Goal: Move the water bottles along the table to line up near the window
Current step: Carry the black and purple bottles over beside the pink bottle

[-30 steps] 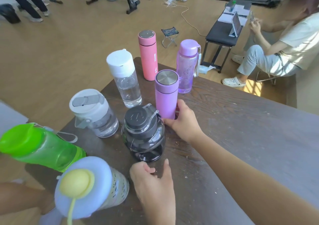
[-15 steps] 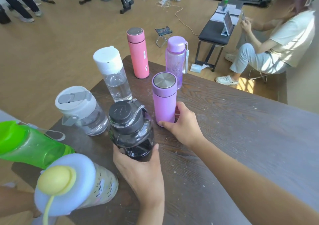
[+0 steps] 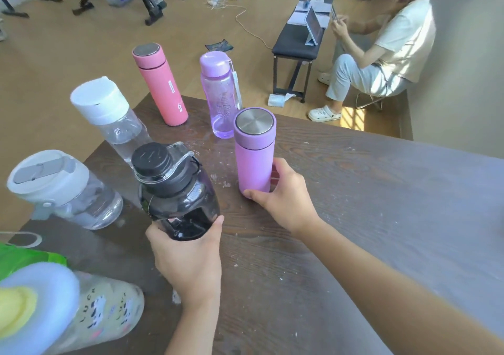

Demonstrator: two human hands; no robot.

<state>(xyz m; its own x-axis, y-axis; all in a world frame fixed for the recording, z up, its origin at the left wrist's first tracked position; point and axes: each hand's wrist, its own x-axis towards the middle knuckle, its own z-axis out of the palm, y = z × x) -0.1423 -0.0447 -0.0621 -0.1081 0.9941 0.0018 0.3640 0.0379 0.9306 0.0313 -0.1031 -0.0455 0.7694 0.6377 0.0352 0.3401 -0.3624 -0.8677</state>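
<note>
Head camera looks down on a dark wooden table with white scuffs, crowded with bottles along its left side. The left hand is wrapped around the base of a smoky black bottle with a black screw cap and a clear carry loop; thumb and fingers curl up both sides of its bottom, and the bottle leans slightly toward the camera. Whether its base touches the table I cannot tell. The right hand closes around the lower part of a lilac flask with a steel lid, thumb in front near the base and fingers behind; the flask stands upright on the table.

Beyond the flask, just beside it, stands a see-through purple bottle with a purple cap and a strap. To its left, near the far table edge, stands a pink flask with a steel top. Left again is a clear bottle with a white cap, and nearer the camera a squat clear bottle with a white and grey flip lid. At the lower left corner, blurred and close to the lens, are a green bottle and a pale blue lidded bottle with a yellow stopper and printed sides.

Off the table, a person in a white shirt sits beside a black bench holding papers and a propped tablet.
</note>
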